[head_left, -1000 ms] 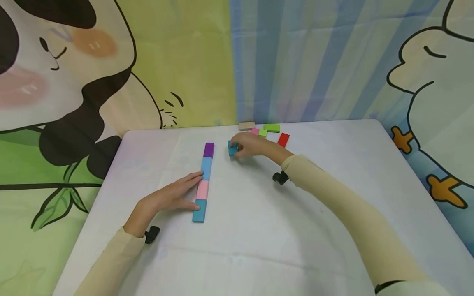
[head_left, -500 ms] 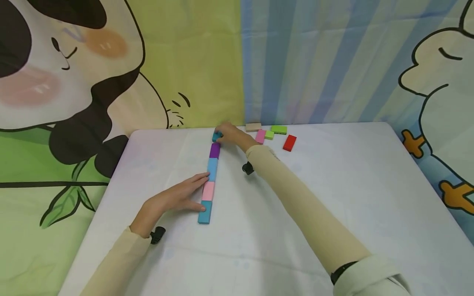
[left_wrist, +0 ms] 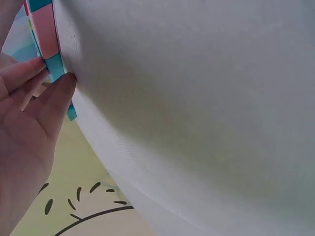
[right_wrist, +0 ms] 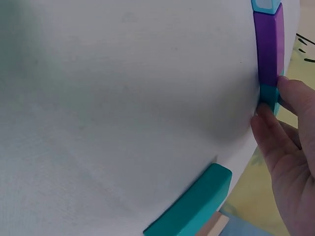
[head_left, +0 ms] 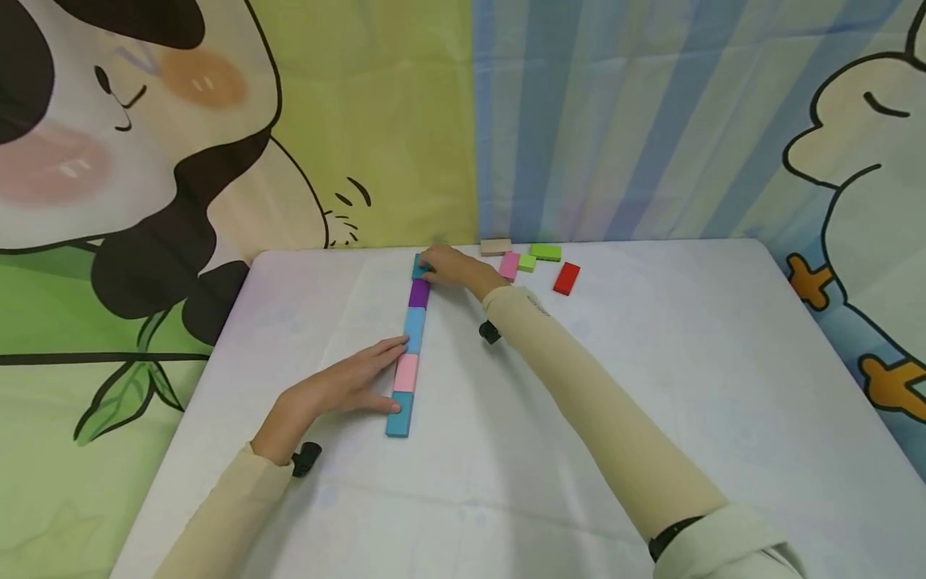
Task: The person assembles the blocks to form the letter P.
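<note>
- From my head view, a row of five blocks runs end to end away from me on the white surface [head_left: 615, 386].
- Near to far I read: near teal block [head_left: 399, 423], pale pink block [head_left: 407, 373], light blue block [head_left: 415, 326], purple block [head_left: 419, 293], far teal block [head_left: 417, 270].
- I have the left hand [head_left: 343, 386] spread open along the row's left side, thumb on the near teal block, fingertips against the light blue block, touching rather than gripping.
- The right hand [head_left: 457, 267] is nearly closed, pinching the far teal block against the purple one.
- Right of it lie a beige block [head_left: 495, 247], deeper pink block [head_left: 510, 265], small lime block [head_left: 526, 263], green block [head_left: 546, 252] and red block [head_left: 567, 278].
- My right wrist view also shows a loose teal block [right_wrist: 192, 204] near the beige one.
</note>
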Demonstrator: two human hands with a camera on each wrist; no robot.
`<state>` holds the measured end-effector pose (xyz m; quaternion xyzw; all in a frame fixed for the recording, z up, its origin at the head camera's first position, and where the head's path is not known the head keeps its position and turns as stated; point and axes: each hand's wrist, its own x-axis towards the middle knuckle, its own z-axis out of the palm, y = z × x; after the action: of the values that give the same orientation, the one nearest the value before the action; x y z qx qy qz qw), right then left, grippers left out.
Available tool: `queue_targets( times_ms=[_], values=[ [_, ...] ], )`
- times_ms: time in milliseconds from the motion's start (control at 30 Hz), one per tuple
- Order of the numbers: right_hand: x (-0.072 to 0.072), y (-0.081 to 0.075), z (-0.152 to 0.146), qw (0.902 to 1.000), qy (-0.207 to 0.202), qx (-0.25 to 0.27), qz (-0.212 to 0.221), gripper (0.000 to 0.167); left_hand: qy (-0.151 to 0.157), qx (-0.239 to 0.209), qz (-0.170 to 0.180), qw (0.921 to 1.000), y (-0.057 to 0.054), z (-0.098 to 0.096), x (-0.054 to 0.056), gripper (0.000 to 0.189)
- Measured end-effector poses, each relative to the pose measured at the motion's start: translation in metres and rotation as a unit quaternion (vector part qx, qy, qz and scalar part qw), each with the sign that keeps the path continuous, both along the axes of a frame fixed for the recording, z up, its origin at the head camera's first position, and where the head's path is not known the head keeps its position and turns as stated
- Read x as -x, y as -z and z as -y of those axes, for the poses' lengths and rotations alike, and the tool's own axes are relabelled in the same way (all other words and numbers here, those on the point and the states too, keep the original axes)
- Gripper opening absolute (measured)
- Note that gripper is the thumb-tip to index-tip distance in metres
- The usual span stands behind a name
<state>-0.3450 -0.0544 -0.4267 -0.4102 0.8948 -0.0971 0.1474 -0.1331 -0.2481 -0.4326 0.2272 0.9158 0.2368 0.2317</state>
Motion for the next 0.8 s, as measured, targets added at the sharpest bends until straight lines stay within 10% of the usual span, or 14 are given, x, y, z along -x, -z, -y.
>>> queue_targets(
  times_ms=[400, 800],
  values=[
    [-0.013, 0.003, -0.002, 0.9996, 0.017, 0.019, -0.011, 0.014, 0.002, -0.008, 0.007, 0.9999, -0.003, 0.001, -0.005, 0.103],
    [-0.016, -0.018, -0.046, 0.9983, 0.039, 0.035, 0.028, 0.048, 0.001, -0.015, 0.005, 0.9999, -0.003, 0.001, -0.016, 0.101]
  ],
)
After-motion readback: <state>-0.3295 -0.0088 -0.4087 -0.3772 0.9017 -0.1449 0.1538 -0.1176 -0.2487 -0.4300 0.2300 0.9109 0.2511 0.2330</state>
